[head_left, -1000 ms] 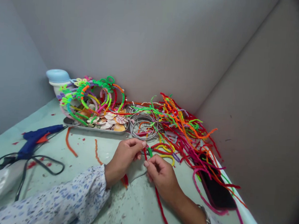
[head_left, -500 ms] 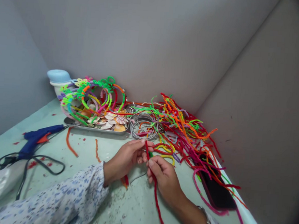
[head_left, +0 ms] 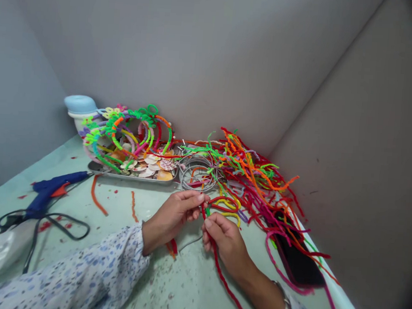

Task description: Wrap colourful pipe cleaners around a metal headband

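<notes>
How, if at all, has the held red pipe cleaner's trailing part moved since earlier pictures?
Yes: the red pipe cleaner trails farther right in view, nearer the phone.

The red pipe cleaner (head_left: 221,272) is cut off below

Looks like a craft workspace: table (head_left: 82,204) set against plain grey walls (head_left: 199,55). Evidence: blue glue gun (head_left: 61,181), shells (head_left: 150,169) in a metal tray (head_left: 144,180), heaped coloured fuzzy stems (head_left: 250,169), fuzzy-wrapped hoops (head_left: 169,140), red scraps (head_left: 45,226). Home or workshop, can't tell.
</notes>
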The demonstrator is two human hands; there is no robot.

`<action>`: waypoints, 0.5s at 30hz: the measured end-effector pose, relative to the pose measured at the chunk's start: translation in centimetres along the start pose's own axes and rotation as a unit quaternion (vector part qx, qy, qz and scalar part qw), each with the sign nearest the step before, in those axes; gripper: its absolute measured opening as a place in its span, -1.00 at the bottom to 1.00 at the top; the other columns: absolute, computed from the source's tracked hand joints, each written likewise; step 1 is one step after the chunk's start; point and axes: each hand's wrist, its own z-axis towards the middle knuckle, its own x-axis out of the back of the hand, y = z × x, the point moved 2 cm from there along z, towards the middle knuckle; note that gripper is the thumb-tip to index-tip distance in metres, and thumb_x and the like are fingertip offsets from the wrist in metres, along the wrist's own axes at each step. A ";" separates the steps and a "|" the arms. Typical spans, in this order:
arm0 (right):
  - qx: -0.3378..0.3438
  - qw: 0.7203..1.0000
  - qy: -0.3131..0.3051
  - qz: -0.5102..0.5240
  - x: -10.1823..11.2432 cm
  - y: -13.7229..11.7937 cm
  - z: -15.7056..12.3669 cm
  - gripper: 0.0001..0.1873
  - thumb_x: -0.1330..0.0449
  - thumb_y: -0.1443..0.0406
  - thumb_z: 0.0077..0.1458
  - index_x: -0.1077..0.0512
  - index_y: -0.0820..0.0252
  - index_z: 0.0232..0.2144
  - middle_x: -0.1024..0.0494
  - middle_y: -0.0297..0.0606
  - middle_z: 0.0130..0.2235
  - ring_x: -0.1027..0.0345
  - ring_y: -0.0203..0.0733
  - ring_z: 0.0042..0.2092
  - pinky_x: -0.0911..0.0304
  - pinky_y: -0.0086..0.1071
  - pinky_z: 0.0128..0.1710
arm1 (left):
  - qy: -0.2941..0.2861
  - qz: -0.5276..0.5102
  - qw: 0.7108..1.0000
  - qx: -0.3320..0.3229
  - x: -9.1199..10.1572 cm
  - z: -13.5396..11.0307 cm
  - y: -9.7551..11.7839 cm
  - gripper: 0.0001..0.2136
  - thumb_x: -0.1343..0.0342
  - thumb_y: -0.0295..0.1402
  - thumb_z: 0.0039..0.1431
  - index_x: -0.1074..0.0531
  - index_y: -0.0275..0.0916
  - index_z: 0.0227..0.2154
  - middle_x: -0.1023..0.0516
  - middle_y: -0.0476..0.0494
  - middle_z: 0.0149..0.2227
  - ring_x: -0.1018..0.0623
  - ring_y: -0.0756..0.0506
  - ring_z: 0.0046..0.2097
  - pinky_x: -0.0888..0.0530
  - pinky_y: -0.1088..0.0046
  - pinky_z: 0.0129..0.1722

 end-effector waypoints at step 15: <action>0.297 0.824 0.079 -0.477 -0.7 -1.6 -0.6 -0.79 -0.03 0.35 0.17 -0.30 0.20 -0.51 -0.35 -0.33 -0.53 -0.23 -0.30 -0.49 -0.04 -0.42 -0.44 | 0.170 0.202 0.964 -0.040 0.4 -0.6 -0.1 -0.77 -0.20 -0.21 0.03 -0.53 -0.33 -0.45 -0.26 0.06 -0.63 -0.18 0.07 -0.55 -0.09 0.53 -0.57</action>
